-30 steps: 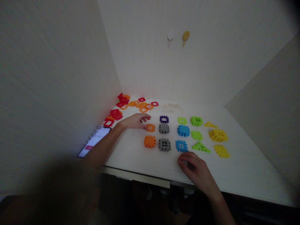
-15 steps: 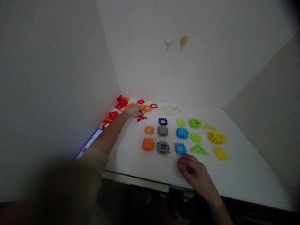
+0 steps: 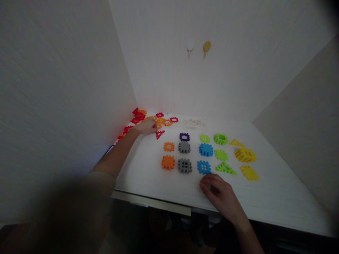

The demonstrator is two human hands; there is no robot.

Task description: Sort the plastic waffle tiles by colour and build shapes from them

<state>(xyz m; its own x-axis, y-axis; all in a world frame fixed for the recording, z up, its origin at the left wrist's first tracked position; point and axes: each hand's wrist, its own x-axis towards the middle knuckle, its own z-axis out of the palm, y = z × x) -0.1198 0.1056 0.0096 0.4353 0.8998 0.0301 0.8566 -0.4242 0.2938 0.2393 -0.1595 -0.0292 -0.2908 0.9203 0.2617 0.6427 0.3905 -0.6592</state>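
My left hand (image 3: 147, 126) reaches to the far left, among loose orange and red interlocking tiles. Its fingers are curled downward, and whatever may be in them is hidden. Just right of the fingertips lies a red triangular tile (image 3: 160, 134) on the white table. My right hand (image 3: 218, 190) rests near the front edge, fingers loosely bent, with no object visible in it. Closest to it is a blue window tile (image 3: 203, 167), just beyond the fingers. A green triangular piece (image 3: 226, 168) lies farther right.
Sorted by colour are orange (image 3: 168, 162), grey (image 3: 184, 165), purple (image 3: 184, 137), blue (image 3: 206, 150), green (image 3: 220, 139) and yellow pieces (image 3: 245, 155). A red and orange pile (image 3: 139, 115) fills the back left corner. Walls enclose the table (image 3: 148, 176). Two hooks (image 3: 207, 46) hang on the back wall.
My left hand has drawn a little to the left, away from the red triangular tile, which now lies turned slightly. My right hand has stayed in place.
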